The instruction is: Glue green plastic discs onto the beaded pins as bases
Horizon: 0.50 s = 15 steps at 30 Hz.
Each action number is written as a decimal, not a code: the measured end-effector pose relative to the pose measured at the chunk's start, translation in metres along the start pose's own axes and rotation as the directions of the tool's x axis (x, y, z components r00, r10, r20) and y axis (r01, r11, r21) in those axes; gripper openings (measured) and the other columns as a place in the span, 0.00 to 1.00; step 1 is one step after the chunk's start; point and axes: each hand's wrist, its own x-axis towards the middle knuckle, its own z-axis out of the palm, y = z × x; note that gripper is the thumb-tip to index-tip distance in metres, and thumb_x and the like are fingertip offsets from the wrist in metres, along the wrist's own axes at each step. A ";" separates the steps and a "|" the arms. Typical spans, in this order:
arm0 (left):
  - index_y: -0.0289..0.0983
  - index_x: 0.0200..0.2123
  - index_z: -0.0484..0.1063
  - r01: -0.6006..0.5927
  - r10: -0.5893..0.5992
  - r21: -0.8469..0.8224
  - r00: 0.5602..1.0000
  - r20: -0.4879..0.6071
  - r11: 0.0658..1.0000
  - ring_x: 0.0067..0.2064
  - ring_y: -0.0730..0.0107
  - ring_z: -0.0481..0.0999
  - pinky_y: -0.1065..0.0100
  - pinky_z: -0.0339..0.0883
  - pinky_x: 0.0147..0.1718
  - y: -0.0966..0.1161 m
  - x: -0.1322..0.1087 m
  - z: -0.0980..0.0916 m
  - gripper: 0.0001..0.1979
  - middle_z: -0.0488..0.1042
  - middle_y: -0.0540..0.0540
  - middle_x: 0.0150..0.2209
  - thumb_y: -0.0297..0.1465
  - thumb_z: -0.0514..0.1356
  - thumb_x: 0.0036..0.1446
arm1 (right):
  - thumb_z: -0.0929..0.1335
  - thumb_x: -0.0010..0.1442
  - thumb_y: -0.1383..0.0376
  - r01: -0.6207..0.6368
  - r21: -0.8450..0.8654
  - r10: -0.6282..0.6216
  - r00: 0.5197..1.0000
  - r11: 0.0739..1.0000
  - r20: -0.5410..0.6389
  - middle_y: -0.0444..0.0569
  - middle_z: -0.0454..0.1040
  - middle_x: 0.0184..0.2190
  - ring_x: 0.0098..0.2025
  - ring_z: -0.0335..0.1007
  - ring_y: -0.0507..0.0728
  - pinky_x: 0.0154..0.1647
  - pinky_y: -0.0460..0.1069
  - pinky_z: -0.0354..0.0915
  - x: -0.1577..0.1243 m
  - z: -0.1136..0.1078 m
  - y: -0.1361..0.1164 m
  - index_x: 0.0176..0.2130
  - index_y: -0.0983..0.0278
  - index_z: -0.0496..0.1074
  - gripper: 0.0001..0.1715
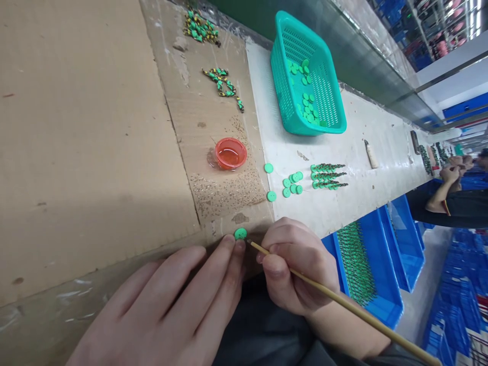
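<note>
A green button-like disc [240, 234] with small holes lies near the front edge of the work surface. My left hand [171, 300] has its fingers stretched out, two fingertips touching the disc's near edge; its thumb is hidden. Pinched in my right hand [297, 264] is a thin wooden-handled paintbrush [328, 291], its dark tip just right of the disc. Two more green discs lie ahead, one of them a loose disc [269, 168]. A red cup [231, 153] of clear liquid stands beyond, with many tiny grains [224, 195] scattered around it.
A teal basket [280, 86] holds green discs. Grouped discs [293, 184] and three dark-stemmed rows [330, 176] lie nearby. Green-and-black beaded pieces [224, 86] lie farther back. Blue bins [385, 269] stand at right; a co-worker [465, 198] sits farther along.
</note>
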 end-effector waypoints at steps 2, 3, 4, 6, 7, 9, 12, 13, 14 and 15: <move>0.44 0.69 0.79 0.002 -0.002 -0.003 1.000 -0.001 1.000 0.66 0.47 0.85 0.43 0.80 0.68 0.000 0.000 -0.001 0.22 0.79 0.43 0.73 0.28 0.65 0.75 | 0.68 0.80 0.70 0.000 0.007 0.000 1.000 1.000 -0.003 0.45 0.78 0.29 0.26 0.75 0.54 0.26 0.51 0.77 -0.001 0.000 0.000 0.47 0.61 0.73 0.06; 0.43 0.69 0.79 0.003 -0.003 -0.006 1.000 -0.003 1.000 0.66 0.47 0.85 0.42 0.79 0.68 0.000 0.000 -0.001 0.22 0.79 0.42 0.73 0.28 0.65 0.75 | 0.68 0.80 0.70 -0.003 0.011 0.003 1.000 1.000 -0.004 0.45 0.79 0.29 0.26 0.75 0.55 0.26 0.51 0.77 -0.001 0.000 0.000 0.47 0.60 0.73 0.06; 0.43 0.69 0.79 0.005 -0.005 -0.007 1.000 -0.005 1.000 0.66 0.47 0.85 0.42 0.79 0.68 0.000 0.001 -0.001 0.22 0.78 0.42 0.74 0.28 0.64 0.75 | 0.68 0.80 0.70 -0.006 0.013 0.006 1.000 1.000 -0.004 0.44 0.79 0.29 0.27 0.75 0.55 0.26 0.52 0.77 -0.002 0.000 0.000 0.47 0.60 0.74 0.06; 0.41 0.68 0.80 0.003 -0.003 -0.001 1.000 -0.016 1.000 0.65 0.46 0.85 0.41 0.79 0.66 0.000 0.004 -0.001 0.21 0.77 0.41 0.74 0.28 0.64 0.75 | 0.68 0.80 0.69 -0.005 0.024 0.006 0.999 1.000 -0.036 0.44 0.79 0.29 0.26 0.75 0.55 0.25 0.52 0.77 -0.002 0.000 0.001 0.49 0.60 0.74 0.06; 0.40 0.67 0.80 0.002 -0.002 0.004 1.000 -0.022 1.000 0.65 0.46 0.85 0.41 0.79 0.65 0.000 0.005 -0.001 0.21 0.77 0.41 0.75 0.28 0.65 0.75 | 0.68 0.80 0.69 -0.004 0.031 0.006 0.997 1.000 -0.074 0.43 0.78 0.29 0.25 0.74 0.55 0.24 0.52 0.76 -0.001 0.000 0.001 0.49 0.59 0.75 0.06; 0.39 0.65 0.81 -0.006 0.007 0.011 0.999 -0.032 1.000 0.65 0.45 0.85 0.42 0.78 0.64 -0.001 0.010 0.000 0.20 0.77 0.40 0.74 0.27 0.66 0.73 | 0.68 0.80 0.68 -0.012 0.040 0.018 0.988 0.999 -0.153 0.42 0.78 0.29 0.24 0.74 0.55 0.23 0.52 0.76 0.005 0.000 0.003 0.51 0.58 0.76 0.06; 0.38 0.63 0.82 -0.015 0.017 0.032 0.997 -0.075 0.999 0.61 0.47 0.84 0.44 0.77 0.60 -0.003 0.018 -0.001 0.18 0.80 0.41 0.71 0.27 0.65 0.73 | 0.70 0.80 0.67 0.008 0.051 0.006 0.966 0.999 -0.259 0.40 0.76 0.28 0.25 0.75 0.54 0.24 0.52 0.76 0.028 0.001 0.009 0.49 0.56 0.75 0.05; 0.37 0.62 0.82 -0.022 0.027 0.050 0.995 -0.095 0.998 0.59 0.48 0.84 0.44 0.75 0.58 -0.004 0.021 -0.002 0.17 0.82 0.41 0.69 0.26 0.64 0.73 | 0.70 0.80 0.66 -0.005 0.050 0.018 0.959 0.999 -0.282 0.39 0.75 0.28 0.25 0.75 0.54 0.25 0.52 0.76 0.038 0.001 0.012 0.47 0.56 0.75 0.05; 0.36 0.61 0.83 -0.028 0.036 0.071 0.993 -0.116 0.997 0.58 0.48 0.83 0.45 0.74 0.55 -0.004 0.023 -0.002 0.16 0.83 0.41 0.67 0.27 0.64 0.74 | 0.71 0.80 0.65 -0.027 0.049 0.040 0.957 0.998 -0.289 0.39 0.74 0.28 0.26 0.74 0.53 0.27 0.52 0.75 0.050 0.003 0.015 0.44 0.56 0.74 0.07; 0.34 0.61 0.83 -0.035 0.047 0.090 0.990 -0.133 0.995 0.56 0.49 0.82 0.46 0.73 0.53 -0.005 0.025 -0.003 0.16 0.85 0.41 0.64 0.27 0.64 0.74 | 0.72 0.81 0.64 -0.053 0.047 0.064 0.956 0.997 -0.286 0.39 0.73 0.28 0.26 0.73 0.53 0.28 0.52 0.74 0.061 0.004 0.018 0.42 0.56 0.73 0.10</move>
